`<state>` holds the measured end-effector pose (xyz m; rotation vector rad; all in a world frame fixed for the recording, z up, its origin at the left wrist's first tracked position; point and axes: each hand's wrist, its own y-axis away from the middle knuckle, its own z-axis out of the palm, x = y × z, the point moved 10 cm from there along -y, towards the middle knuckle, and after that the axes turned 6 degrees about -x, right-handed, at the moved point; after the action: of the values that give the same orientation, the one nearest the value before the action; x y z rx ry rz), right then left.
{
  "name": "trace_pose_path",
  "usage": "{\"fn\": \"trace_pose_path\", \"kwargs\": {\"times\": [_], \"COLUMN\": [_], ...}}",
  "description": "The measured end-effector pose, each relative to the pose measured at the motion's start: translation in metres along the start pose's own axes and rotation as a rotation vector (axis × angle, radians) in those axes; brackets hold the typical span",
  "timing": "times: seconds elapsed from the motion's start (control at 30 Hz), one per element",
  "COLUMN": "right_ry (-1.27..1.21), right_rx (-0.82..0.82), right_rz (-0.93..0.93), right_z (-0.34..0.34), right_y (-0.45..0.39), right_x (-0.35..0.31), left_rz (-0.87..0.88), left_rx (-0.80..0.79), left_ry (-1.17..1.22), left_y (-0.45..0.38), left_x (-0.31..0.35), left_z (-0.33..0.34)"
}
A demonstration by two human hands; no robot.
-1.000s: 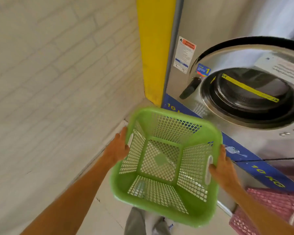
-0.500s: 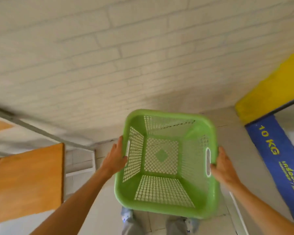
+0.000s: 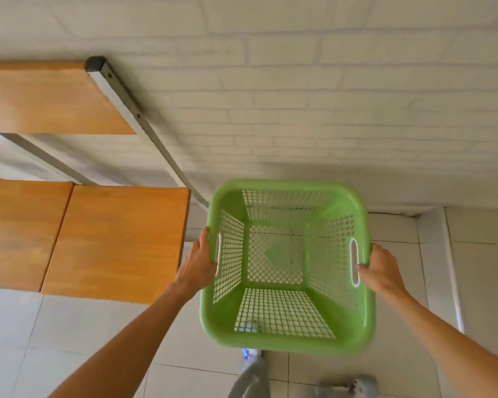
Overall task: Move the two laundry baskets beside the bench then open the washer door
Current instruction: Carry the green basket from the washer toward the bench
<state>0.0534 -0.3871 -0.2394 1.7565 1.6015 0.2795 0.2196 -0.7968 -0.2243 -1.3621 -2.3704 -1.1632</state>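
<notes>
— Where is the basket?

— The green laundry basket (image 3: 288, 265) sits in the lower middle of the frame, held off the tiled floor (image 3: 55, 334) with its open top toward the camera. Its mesh walls and bottom are empty. The floor tiles show through the holes.

— And the hands?

— The left hand (image 3: 199, 262) is closed on the basket's left rim beside the slot handle; the right hand (image 3: 381, 267) grips the right rim at the other slot. The fingers of both go under the rim, so they are hidden, and only thumbs and backs of hands show. Both forearms run out of the bottom edge.

— What is beside it?

— At middle left, the wooden bench (image 3: 115, 242), its seat cut off by the left edge. The basket's left side is just beside the bench's right end, apart from it. A second wooden board at upper left, on a grey metal bar (image 3: 144, 130), is also cut off.

— Anything hard to read?

— At the bottom, below the basket, grey trouser legs and shoes (image 3: 351, 386) are blurred and partly cropped. The white brick wall (image 3: 328, 96) fills the top.
</notes>
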Motion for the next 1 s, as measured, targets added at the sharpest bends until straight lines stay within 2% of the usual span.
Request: {"fn": "trace_pose_path", "kwargs": {"times": [0.2, 0.43, 0.6, 0.8, 0.87, 1.0], "right_ry": [0.037, 0.026, 0.009, -0.042, -0.012, -0.065], "right_rx": [-0.025, -0.027, -0.026, -0.099, -0.074, -0.038], "right_rz": [0.038, 0.073, 0.073, 0.021, -0.015, 0.073], "right_z": [0.045, 0.069, 0.068, 0.063, 0.05, 0.02], "right_y": [-0.025, -0.044, -0.049, -0.027, -0.011, 0.028], "right_x": [-0.028, -0.037, -0.037, -0.045, -0.054, -0.044], "left_rz": [-0.056, -0.013, -0.041, -0.043, -0.02, 0.053], "left_rx": [-0.006, -0.054, -0.072, -0.11, -0.107, -0.132], "left_ry": [0.016, 0.051, 0.062, -0.031, -0.073, -0.166], "left_y": [-0.031, -0.058, -0.075, -0.062, -0.051, -0.027], "left_x": [-0.064, -0.086, -0.089, -0.082, -0.069, -0.025], "left_z": [0.012, 0.028, 0.03, 0.025, 0.012, -0.016]}}
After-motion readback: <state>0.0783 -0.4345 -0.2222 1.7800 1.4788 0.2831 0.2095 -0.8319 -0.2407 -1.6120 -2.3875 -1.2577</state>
